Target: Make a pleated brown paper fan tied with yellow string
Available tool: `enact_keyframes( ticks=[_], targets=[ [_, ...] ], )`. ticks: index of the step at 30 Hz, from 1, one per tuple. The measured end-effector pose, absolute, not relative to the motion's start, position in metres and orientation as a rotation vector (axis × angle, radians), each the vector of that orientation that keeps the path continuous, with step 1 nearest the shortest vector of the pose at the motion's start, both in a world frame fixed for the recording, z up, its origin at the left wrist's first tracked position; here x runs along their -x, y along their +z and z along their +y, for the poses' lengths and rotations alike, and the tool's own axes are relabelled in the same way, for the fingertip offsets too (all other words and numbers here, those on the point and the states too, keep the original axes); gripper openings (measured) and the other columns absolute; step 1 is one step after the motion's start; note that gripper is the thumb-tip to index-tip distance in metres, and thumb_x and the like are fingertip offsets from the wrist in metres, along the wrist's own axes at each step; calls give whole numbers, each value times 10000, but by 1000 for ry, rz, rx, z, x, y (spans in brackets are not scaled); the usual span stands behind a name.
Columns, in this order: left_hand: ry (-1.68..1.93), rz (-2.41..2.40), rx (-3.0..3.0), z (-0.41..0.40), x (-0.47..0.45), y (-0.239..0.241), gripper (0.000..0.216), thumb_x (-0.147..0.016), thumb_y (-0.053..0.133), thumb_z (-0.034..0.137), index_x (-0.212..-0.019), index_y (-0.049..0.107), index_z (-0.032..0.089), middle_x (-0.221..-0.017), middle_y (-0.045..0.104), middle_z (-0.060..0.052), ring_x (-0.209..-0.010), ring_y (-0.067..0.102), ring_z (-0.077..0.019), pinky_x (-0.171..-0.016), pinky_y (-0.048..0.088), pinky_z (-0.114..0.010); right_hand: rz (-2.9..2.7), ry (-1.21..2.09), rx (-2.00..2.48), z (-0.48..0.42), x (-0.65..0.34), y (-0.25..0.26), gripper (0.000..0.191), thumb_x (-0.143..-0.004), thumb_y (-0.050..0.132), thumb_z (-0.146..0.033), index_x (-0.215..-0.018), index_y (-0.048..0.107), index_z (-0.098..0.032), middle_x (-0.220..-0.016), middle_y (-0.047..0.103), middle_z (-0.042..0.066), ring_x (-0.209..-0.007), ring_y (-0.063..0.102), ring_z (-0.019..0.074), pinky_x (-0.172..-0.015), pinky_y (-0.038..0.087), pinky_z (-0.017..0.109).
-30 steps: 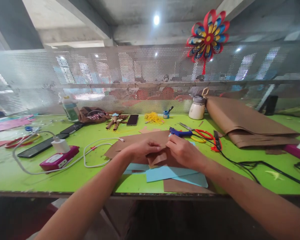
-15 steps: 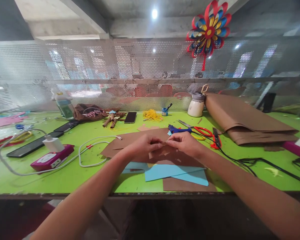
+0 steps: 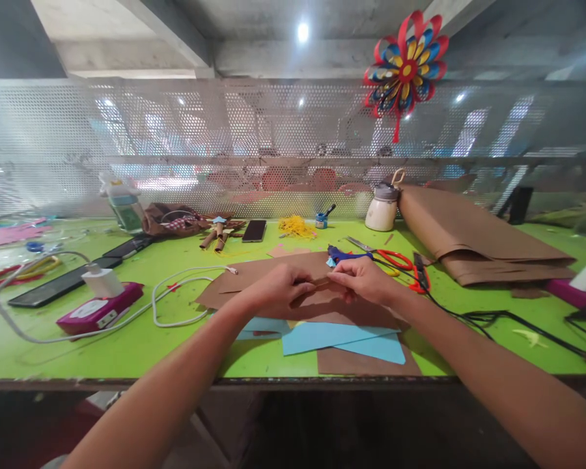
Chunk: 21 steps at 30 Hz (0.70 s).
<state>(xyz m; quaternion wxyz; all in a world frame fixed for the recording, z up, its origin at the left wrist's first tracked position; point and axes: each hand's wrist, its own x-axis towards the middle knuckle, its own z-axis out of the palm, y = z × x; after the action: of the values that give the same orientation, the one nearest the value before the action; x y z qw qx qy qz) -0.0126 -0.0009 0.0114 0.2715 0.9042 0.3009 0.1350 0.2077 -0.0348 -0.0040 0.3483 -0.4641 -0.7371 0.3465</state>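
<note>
Well, the left hand (image 3: pixel 284 288) and right hand (image 3: pixel 360 279) pinch a brown strip (image 3: pixel 321 284); uneven tugging, or bumping the glue gun (image 3: pixel 346 253) at one o'clock, could tear it.

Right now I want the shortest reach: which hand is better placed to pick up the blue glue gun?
Right hand, probably: it's close to the glue gun; the left hand is farther away. Both hold a brown piece, though.
</note>
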Motion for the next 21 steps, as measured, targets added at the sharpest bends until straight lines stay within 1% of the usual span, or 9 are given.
enact_keyframes(
  ticks=[2,5,7,8,11,15,18,21],
  targets=[
    [376,799,-2443,-2,12,12,337,-871,396,379,-726,588,143,-522,562,9,-480,467,-81,-489,332,-191,-2020,782,1176,-36,-210,-2,303,-846,493,-413,-726,585,-150,-564,583,3,-500,550,112,-473,392,220],
    [392,791,-2451,-3,10,12,300,-852,422,320,-666,571,138,-507,544,15,-470,455,-75,-490,323,-192,-2166,628,1132,-37,-211,0,227,-826,541,-347,-831,658,-154,-756,654,38,-691,577,139,-612,421,243],
    [415,796,-2461,-4,9,11,274,-836,438,299,-670,582,136,-531,547,15,-482,448,-75,-480,305,-194,-2207,594,1119,-37,-209,0,214,-823,547,-317,-889,677,-160,-819,669,42,-735,571,146,-650,417,250],
    [430,800,-2466,-4,8,11,261,-829,446,294,-678,589,135,-554,554,12,-496,449,-76,-478,298,-195,-2217,582,1115,-37,-208,-1,214,-827,540,-307,-889,681,-157,-807,669,40,-721,565,142,-646,412,249],
    [454,797,-2478,-5,8,11,243,-812,468,298,-686,594,134,-607,568,7,-538,461,-81,-483,300,-194,-2228,557,1101,-38,-207,-1,228,-836,527,-302,-800,682,-139,-688,634,23,-625,524,120,-580,383,234],
    [375,763,-2449,-3,13,16,253,-825,460,333,-706,579,143,-565,553,21,-503,481,-80,-488,333,-187,-2209,674,1116,-38,-211,2,250,-839,522,-330,-771,662,-134,-539,552,-12,-503,480,96,-498,347,216],
    [286,739,-2415,0,18,22,245,-846,440,332,-774,585,148,-563,578,19,-491,530,-87,-504,371,-186,-2169,743,1151,-37,-215,5,274,-841,514,-366,-772,641,-133,-495,528,-23,-447,476,89,-472,343,211],
    [284,755,-2457,0,21,27,255,-850,443,326,-731,576,144,-556,581,12,-476,528,-82,-496,372,-180,-2140,824,1153,-37,-215,7,285,-843,501,-388,-733,596,-143,-502,543,-22,-412,466,80,-447,337,204]
  ],
)
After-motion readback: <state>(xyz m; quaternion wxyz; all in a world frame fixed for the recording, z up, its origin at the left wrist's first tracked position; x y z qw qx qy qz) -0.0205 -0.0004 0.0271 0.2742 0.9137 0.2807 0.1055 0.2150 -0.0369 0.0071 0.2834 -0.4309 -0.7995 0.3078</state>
